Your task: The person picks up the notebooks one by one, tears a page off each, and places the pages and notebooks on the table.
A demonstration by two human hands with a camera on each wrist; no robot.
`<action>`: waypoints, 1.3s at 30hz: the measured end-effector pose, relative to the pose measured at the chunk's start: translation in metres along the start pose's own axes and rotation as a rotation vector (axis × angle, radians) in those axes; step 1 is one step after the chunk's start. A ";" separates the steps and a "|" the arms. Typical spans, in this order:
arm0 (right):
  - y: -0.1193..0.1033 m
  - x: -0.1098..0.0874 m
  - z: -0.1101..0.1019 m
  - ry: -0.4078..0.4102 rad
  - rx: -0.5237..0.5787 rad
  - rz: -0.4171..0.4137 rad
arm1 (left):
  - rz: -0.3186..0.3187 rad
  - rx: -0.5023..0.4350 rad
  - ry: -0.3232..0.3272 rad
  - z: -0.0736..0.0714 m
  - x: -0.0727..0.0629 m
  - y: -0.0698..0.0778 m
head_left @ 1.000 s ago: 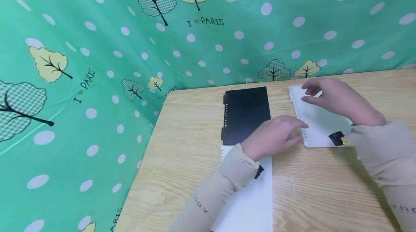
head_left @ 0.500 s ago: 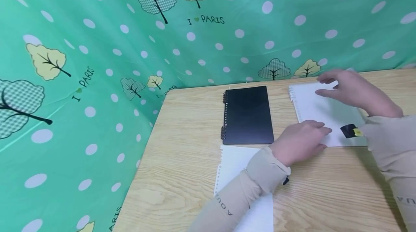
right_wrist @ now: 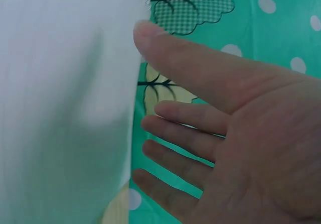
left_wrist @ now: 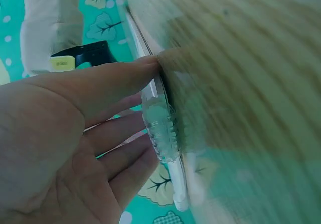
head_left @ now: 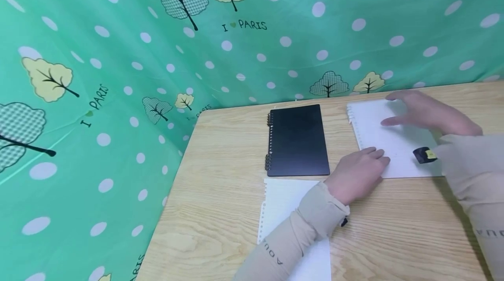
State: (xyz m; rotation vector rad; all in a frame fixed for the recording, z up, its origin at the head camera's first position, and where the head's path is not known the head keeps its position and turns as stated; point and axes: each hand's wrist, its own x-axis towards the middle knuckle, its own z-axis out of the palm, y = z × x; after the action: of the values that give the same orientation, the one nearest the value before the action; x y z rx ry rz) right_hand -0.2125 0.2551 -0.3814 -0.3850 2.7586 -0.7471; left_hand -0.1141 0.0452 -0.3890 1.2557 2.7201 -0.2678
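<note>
A white ring-bound notebook (head_left: 372, 128) lies at the back right in the head view, a blank page on top and its holes along the left side. My left hand (head_left: 356, 176) is at its near left corner. In the left wrist view the left thumb (left_wrist: 145, 68) touches the notebook's edge, and the other fingers extend beside its clear ring binding (left_wrist: 163, 128). My right hand (head_left: 427, 110) hovers around the far right part of the page. Its fingers (right_wrist: 180, 163) are spread and hold nothing; whether the thumb touches the paper, I cannot tell.
Left of the white notebook, a notebook with a black cover (head_left: 298, 141) and metal rings lies flat. Loose punched paper (head_left: 275, 198) lies in front of it, partly under my left sleeve (head_left: 293, 239). A green patterned cloth (head_left: 252, 66) hangs behind the wooden table (head_left: 220, 193).
My left hand has moved right and toward me, from beside the white notebook's binding to its near edge. The right hand has shifted right over the page. The notebooks show no clear movement.
</note>
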 end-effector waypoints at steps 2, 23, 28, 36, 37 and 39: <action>0.004 0.002 0.002 -0.013 0.009 -0.001 | -0.005 -0.011 0.007 0.001 -0.001 -0.001; 0.032 0.009 0.004 0.025 -0.042 -0.016 | 0.005 -0.062 0.000 0.000 0.001 0.001; 0.026 0.009 0.003 0.057 -0.060 0.015 | 0.000 -0.067 -0.003 0.000 0.001 0.000; 0.024 0.012 0.004 0.097 -0.072 0.035 | -0.010 -0.086 -0.017 0.004 0.003 -0.002; 0.024 0.013 0.004 0.105 -0.075 0.034 | -0.012 -0.090 -0.019 0.004 0.003 -0.003; 0.024 0.015 0.004 0.116 -0.082 0.031 | -0.015 -0.096 -0.023 0.004 0.003 -0.003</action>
State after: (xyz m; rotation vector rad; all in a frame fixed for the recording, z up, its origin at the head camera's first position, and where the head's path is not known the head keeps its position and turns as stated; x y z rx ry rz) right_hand -0.2299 0.2684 -0.4004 -0.3234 2.9045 -0.6700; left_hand -0.1184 0.0447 -0.3928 1.1999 2.6894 -0.1506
